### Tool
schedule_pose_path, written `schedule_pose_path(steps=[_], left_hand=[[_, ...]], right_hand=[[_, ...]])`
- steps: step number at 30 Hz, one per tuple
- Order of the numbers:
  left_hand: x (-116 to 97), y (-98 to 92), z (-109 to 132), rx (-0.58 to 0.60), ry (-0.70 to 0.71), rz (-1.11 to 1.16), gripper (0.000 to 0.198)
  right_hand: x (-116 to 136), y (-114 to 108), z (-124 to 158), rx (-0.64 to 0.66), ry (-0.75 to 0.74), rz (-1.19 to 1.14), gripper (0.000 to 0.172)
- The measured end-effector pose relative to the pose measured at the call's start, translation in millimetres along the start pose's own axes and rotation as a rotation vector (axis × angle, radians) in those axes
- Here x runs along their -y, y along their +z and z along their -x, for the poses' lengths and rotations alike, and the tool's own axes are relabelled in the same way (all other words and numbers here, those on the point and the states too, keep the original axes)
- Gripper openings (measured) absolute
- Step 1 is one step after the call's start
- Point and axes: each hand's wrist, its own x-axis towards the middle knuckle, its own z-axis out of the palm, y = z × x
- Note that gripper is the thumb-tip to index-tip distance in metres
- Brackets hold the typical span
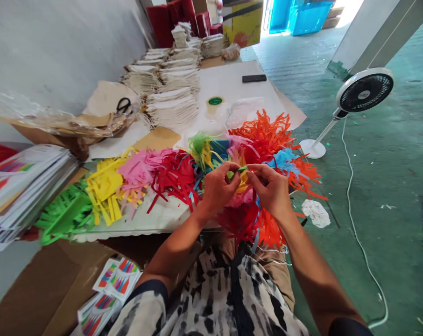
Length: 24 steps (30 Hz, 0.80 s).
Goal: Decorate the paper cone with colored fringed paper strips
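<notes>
In the head view, my left hand (pixel 221 184) and my right hand (pixel 270 187) meet over the near table edge, both closed in a pinch. Between their fingertips is a small green paper strip (pixel 243 168), partly hidden by the fingers. Around and beneath them spreads a heap of fringed paper tassels: orange fringe (pixel 264 128), blue fringe (pixel 285 161) and red fringe (pixel 234 223), the last hanging toward my lap. Left of my hands lie a red tassel (pixel 176 175), a pink tassel (pixel 141 167), a yellow tassel (pixel 105 182) and a green tassel (pixel 69 210).
Stacks of white bundles (pixel 172 109) stand on the table, with scissors (pixel 123 106), a tape roll (pixel 215 103) and a dark phone (pixel 254 78). Printed sheets (pixel 25 186) pile up at left. A fan (pixel 363 93) and its cable (pixel 349 186) occupy the floor at right.
</notes>
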Motion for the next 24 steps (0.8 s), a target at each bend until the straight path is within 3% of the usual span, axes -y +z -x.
schedule_pose_path(steps=[5,9,11,17,24], left_hand=[[0,-1.3,-2,0.106,-0.114,0.227,0.019],[4,-9.9,-7,0.394,-0.312,0.602,0.032],[7,-14.3,-10,0.457,-0.382,0.723,0.034],[15,-13.4,-15,0.330,-0.390,0.825,0.037],[10,-9.6,-14,0.295,-0.405,0.838,0.039]], right_hand=[[-2,2,-1,0.021,0.002,-0.014,0.023],[-6,1,-4,0.000,0.022,-0.019,0.021],[-6,-1,-4,-0.004,0.018,-0.045,0.023],[-1,-4,0,0.049,-0.024,-0.155,0.039],[-4,-2,-2,0.069,-0.042,-0.138,0.039]])
